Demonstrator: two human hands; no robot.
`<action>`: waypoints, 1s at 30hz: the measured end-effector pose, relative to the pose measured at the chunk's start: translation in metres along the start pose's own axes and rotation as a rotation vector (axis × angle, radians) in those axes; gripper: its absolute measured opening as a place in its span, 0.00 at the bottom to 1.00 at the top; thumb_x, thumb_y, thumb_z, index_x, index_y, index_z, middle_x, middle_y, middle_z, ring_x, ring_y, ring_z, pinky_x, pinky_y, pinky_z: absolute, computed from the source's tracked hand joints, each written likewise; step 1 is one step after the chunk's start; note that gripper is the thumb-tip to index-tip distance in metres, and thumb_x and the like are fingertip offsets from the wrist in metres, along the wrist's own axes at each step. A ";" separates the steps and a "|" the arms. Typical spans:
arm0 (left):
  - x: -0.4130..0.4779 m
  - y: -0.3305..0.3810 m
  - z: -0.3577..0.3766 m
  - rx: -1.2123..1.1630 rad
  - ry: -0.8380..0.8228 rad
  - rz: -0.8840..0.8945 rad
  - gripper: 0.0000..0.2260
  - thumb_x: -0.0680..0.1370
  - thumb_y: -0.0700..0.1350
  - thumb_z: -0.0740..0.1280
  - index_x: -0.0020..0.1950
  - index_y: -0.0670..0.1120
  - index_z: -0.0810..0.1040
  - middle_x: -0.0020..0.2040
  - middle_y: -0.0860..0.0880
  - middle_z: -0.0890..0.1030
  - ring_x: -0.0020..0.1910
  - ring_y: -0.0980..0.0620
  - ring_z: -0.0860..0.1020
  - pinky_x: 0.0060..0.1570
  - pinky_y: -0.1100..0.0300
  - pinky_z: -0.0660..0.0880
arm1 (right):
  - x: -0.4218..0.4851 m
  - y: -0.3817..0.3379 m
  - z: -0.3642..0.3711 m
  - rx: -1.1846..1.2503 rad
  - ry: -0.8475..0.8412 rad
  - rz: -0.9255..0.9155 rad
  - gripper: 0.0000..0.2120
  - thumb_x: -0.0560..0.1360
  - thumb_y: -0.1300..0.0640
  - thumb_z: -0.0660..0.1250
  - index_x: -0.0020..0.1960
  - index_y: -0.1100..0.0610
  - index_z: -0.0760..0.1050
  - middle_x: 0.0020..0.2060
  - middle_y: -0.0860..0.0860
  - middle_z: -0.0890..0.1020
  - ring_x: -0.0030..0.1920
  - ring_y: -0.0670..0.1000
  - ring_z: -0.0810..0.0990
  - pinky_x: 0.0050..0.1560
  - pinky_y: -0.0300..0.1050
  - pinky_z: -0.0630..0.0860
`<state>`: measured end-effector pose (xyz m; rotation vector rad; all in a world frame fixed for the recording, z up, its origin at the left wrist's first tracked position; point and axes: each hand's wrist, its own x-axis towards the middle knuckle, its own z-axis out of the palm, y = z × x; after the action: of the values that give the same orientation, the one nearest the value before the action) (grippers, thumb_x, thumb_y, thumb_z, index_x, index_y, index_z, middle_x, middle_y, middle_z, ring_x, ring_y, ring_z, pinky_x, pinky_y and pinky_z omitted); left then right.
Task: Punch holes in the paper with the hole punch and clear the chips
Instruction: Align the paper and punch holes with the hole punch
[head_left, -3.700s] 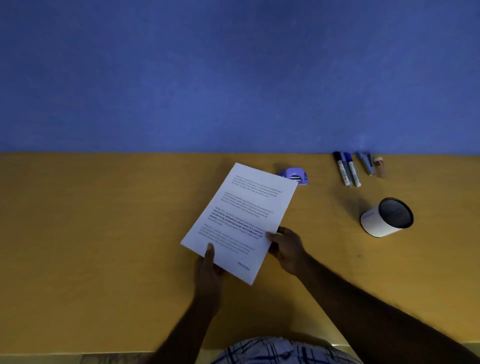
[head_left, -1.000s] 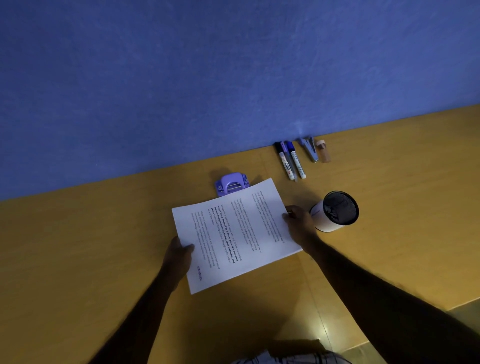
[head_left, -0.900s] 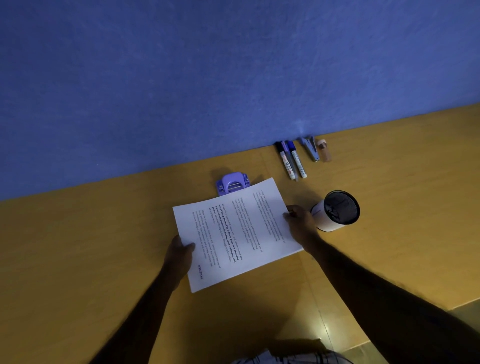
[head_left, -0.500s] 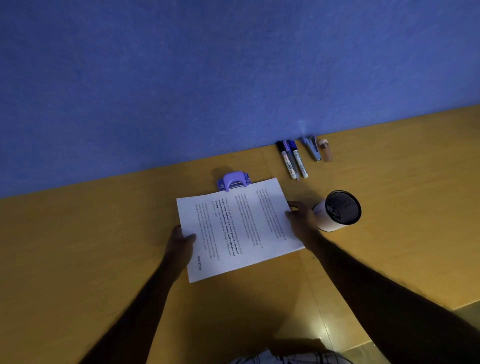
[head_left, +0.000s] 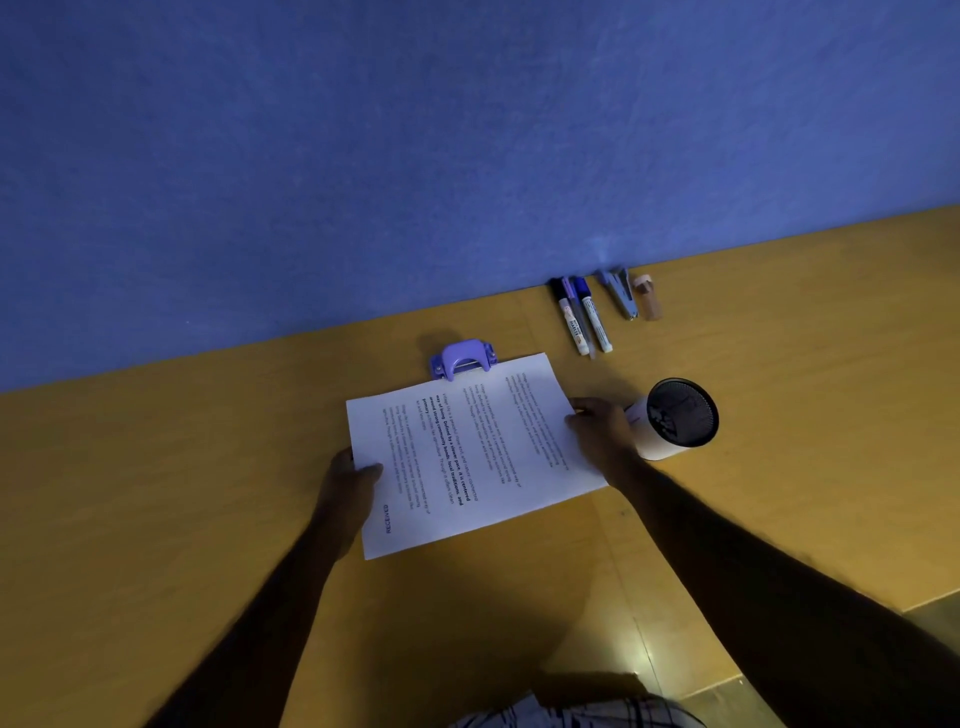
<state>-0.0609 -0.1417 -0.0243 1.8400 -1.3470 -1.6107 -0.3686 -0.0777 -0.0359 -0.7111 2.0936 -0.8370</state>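
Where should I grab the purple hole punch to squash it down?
Probably the raised arched handle on top of the hole punch, coming from above: the paper meets its near side, and the wall stands close behind it.

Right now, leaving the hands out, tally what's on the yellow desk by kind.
printed white paper sheet: 1
purple plastic hole punch: 1
white marker pens with dark caps: 2
small blue-grey stapler: 1
small tan object, kind unclear: 1
white cylindrical cup lying on its side: 1
Total: 7
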 end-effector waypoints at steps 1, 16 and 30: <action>0.001 0.000 -0.001 -0.001 -0.003 -0.001 0.10 0.80 0.36 0.60 0.60 0.39 0.75 0.51 0.38 0.81 0.47 0.40 0.80 0.43 0.53 0.75 | 0.000 -0.001 0.000 0.012 -0.005 -0.004 0.11 0.75 0.65 0.61 0.46 0.54 0.81 0.39 0.49 0.81 0.37 0.44 0.76 0.34 0.39 0.69; 0.013 0.005 0.015 0.006 0.106 -0.058 0.14 0.79 0.37 0.62 0.65 0.41 0.69 0.56 0.40 0.79 0.50 0.41 0.80 0.44 0.51 0.77 | 0.005 -0.007 0.002 -0.038 0.023 -0.054 0.14 0.78 0.64 0.61 0.60 0.58 0.79 0.51 0.54 0.83 0.49 0.54 0.81 0.51 0.51 0.79; 0.015 -0.002 0.021 0.043 0.148 -0.004 0.13 0.79 0.35 0.61 0.64 0.38 0.69 0.58 0.38 0.78 0.53 0.39 0.79 0.49 0.47 0.78 | 0.020 -0.055 0.023 -0.361 0.068 -0.496 0.10 0.75 0.53 0.70 0.54 0.57 0.80 0.53 0.56 0.80 0.51 0.53 0.79 0.51 0.48 0.76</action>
<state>-0.0809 -0.1463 -0.0403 1.9460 -1.3239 -1.4271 -0.3496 -0.1338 -0.0156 -1.4548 2.1855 -0.7485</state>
